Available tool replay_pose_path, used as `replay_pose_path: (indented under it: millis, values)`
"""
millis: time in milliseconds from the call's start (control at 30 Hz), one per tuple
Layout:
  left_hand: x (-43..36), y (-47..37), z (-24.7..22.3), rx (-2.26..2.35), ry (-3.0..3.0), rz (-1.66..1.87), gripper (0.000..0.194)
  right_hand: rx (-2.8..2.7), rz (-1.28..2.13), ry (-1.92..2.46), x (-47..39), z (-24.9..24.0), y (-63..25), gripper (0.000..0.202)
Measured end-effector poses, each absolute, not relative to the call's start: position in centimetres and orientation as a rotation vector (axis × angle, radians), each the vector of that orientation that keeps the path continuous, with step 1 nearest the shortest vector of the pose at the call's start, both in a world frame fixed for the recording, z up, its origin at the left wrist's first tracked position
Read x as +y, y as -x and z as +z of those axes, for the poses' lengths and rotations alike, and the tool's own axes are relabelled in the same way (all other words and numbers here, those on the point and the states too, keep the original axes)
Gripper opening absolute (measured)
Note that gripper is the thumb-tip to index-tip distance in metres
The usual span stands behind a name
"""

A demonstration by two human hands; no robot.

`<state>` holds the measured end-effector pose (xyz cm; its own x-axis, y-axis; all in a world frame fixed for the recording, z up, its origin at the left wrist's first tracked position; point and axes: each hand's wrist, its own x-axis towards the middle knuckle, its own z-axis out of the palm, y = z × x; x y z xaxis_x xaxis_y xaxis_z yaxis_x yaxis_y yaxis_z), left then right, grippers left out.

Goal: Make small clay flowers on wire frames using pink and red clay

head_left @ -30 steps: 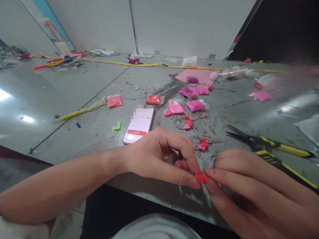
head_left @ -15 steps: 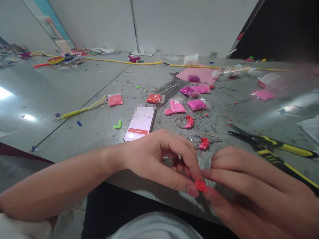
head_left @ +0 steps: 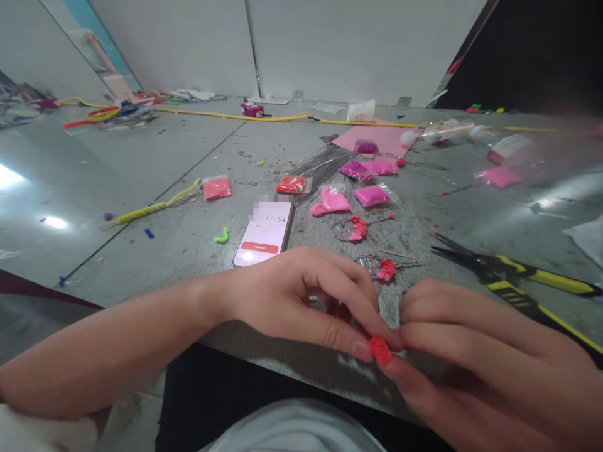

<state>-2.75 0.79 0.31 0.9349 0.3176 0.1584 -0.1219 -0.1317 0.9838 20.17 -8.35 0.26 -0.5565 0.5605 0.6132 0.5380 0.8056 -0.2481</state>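
Observation:
A small red clay piece (head_left: 380, 351), rolled like a rose, is pinched between the fingertips of both hands near the table's front edge. My left hand (head_left: 301, 301) comes in from the left, with thumb and index finger against the piece. From the right, my right hand (head_left: 475, 351) touches it with thumb and forefinger. Just beyond the hands lie two wire shapes with red and pink clay flowers, one nearer (head_left: 386, 270) and one farther (head_left: 358, 228). A thin wooden stick (head_left: 396, 254) rests beside them.
A lit phone (head_left: 264, 232) lies beyond my left hand. Black and yellow pliers (head_left: 513, 267) are at the right. Packets of pink clay (head_left: 372, 196) and red clay (head_left: 291, 184), a wire bundle (head_left: 323, 169) and a pink sheet (head_left: 343, 138) lie farther back. A yellow cable (head_left: 211, 115) crosses behind.
My left index finger has moved right, up against the right fingertips. The red piece has turned so its spiral face shows more.

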Motion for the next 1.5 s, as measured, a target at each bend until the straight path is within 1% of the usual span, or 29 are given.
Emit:
replay_pose_path:
  millis: [233,533,700,900,1033,1133,1233,1300,1433,1500]
  values:
    - [0.8,2.6,0.3,0.123,-1.675,0.434,0.017,-2.267,0.067,0.847,-8.2,0.4,-20.3,0.010]
    - [0.8,2.5,-0.2,0.147,-1.747,0.596,0.018,-2.211,0.057,0.948,-8.1,0.3,-19.7,0.013]
    - [0.6,2.5,-0.3,0.159,-1.804,0.643,0.018,-2.207,0.087,0.953,-8.1,-0.2,-19.6,0.012]
    - [0.6,2.6,-0.2,0.178,-1.907,0.663,0.014,-2.240,0.049,0.965,-8.0,-0.1,-19.8,0.013]
    - [1.2,2.9,-0.1,0.243,-2.013,0.589,0.012,-2.194,-0.027,1.023,-8.0,-0.5,-20.0,0.009]
    - [1.8,3.1,-0.6,0.338,-2.261,0.408,0.008,-2.105,-0.125,1.155,-7.8,-0.9,-20.4,0.004]
    - [2.2,3.1,-1.4,0.385,-2.580,0.173,0.013,-2.013,-0.174,1.304,-7.6,-1.2,-20.8,0.009]
    - [2.3,3.1,-1.6,0.383,-2.672,0.084,0.016,-2.018,-0.212,1.331,-7.4,-1.3,-21.0,0.012]
    - [2.6,3.4,-1.3,0.407,-2.723,0.056,0.018,-2.058,-0.224,1.321,-7.1,-1.4,-21.1,0.020]
    - [2.8,3.6,-1.1,0.436,-2.732,0.089,0.019,-2.054,-0.209,1.335,-7.0,-1.4,-21.0,0.020]
